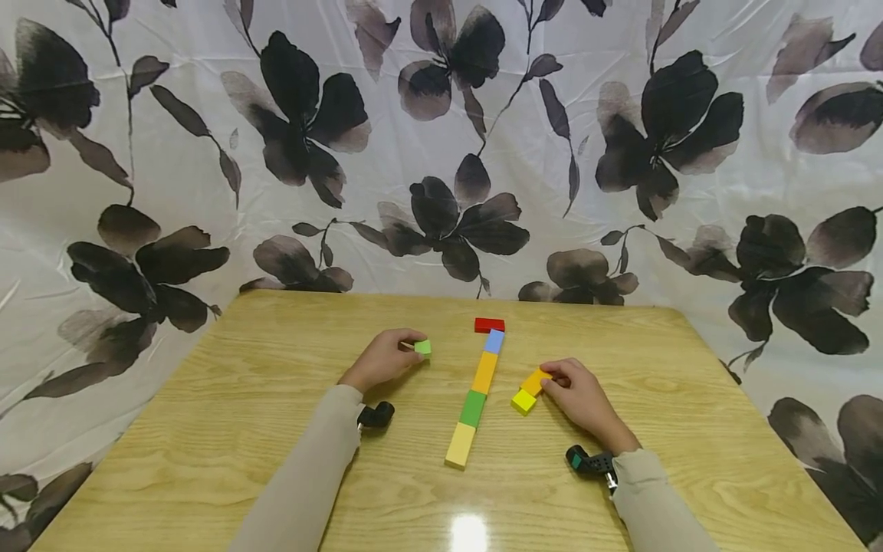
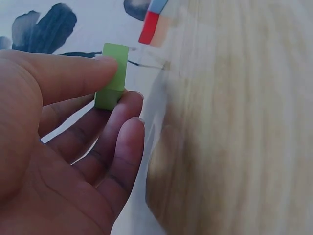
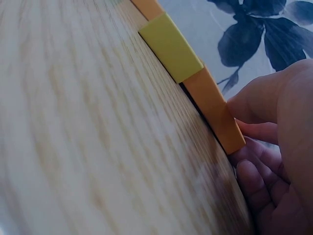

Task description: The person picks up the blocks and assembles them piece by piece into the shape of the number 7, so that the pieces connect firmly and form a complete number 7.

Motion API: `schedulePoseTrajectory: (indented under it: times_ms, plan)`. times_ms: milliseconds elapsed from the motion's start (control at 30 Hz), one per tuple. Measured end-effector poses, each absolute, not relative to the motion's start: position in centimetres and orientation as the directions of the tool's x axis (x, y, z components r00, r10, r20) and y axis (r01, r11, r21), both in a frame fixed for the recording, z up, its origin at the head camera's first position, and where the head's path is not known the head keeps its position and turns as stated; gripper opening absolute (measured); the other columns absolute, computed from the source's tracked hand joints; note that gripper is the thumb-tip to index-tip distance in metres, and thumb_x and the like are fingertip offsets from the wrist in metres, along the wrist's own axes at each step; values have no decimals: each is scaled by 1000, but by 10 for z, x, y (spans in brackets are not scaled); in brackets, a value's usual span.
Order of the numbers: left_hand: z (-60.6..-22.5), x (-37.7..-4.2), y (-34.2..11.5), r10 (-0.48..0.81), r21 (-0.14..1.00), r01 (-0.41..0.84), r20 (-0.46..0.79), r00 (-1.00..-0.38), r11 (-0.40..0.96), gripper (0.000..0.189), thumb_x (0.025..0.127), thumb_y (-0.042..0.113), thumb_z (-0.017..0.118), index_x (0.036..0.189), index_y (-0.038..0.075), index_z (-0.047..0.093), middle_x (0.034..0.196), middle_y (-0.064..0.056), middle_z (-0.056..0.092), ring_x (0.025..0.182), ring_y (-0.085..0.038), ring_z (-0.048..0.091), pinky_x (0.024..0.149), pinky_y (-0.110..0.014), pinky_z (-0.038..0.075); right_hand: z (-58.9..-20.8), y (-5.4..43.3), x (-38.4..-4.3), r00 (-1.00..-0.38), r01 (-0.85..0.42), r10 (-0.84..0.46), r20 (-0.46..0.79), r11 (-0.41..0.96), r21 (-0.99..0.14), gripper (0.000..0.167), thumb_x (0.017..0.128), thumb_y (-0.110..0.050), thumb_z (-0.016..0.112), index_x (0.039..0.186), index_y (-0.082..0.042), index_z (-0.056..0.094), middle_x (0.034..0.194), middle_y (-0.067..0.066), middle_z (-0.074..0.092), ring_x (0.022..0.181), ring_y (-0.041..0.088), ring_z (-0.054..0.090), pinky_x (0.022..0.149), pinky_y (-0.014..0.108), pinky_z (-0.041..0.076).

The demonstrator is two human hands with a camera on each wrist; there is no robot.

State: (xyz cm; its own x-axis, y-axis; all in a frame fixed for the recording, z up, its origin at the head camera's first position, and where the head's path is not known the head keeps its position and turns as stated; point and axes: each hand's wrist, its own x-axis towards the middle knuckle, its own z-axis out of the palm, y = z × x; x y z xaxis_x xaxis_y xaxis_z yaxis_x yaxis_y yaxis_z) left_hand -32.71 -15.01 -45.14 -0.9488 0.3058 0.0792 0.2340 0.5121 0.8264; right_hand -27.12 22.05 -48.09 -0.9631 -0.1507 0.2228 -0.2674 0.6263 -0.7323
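Observation:
My left hand (image 1: 388, 357) pinches a light green block (image 1: 423, 349) between thumb and fingers, left of the row of blocks. In the left wrist view the thumb lies across the face of this green block (image 2: 113, 73). My right hand (image 1: 578, 391) grips an orange block (image 1: 535, 382) by its far right end, close over the table. A yellow block (image 1: 523, 402) sits against the near left end of that orange piece. In the right wrist view the yellow block (image 3: 172, 48) and the orange block (image 3: 215, 110) meet end to end.
Between the hands a slanting row runs from a red block (image 1: 490, 325) crosswise at the far end, through a blue block (image 1: 494, 341), an orange block (image 1: 485, 373) and a green block (image 1: 472, 409) to a pale yellow block (image 1: 460, 445). Floral cloth (image 1: 441, 138) hangs behind the wooden table (image 1: 228, 399).

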Motion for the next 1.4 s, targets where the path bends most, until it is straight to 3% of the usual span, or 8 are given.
schedulePoseTrajectory:
  times_ms: [667, 933, 1400]
  plan:
    - [-451, -354, -126, 279, 811, 200, 48, -959, 549, 38, 95, 11, 68, 132, 5, 65, 126, -9, 65, 109, -24, 61, 84, -33, 54, -483, 220, -273, -957, -287, -157, 244, 631, -721, 27, 99, -18, 65, 124, -7, 68, 114, 7, 61, 97, 19, 58, 85, 38, 49]
    - [-448, -361, -118, 255, 830, 158, 20, -967, 534, 39, 95, 13, 68, 134, 8, 64, 123, -10, 64, 97, -21, 63, 74, -30, 54, -483, 222, -274, -959, -280, -150, 241, 630, -724, 27, 99, -18, 65, 123, -8, 69, 113, 5, 61, 96, 17, 57, 85, 37, 49]
    - [-450, -366, -113, 245, 832, 169, 41, -969, 528, 39, 94, 10, 68, 133, 4, 64, 119, -12, 65, 90, -20, 62, 72, -29, 53, -481, 219, -272, -961, -272, -143, 237, 637, -721, 27, 99, -17, 65, 123, -6, 68, 114, 7, 61, 98, 19, 58, 86, 39, 49]
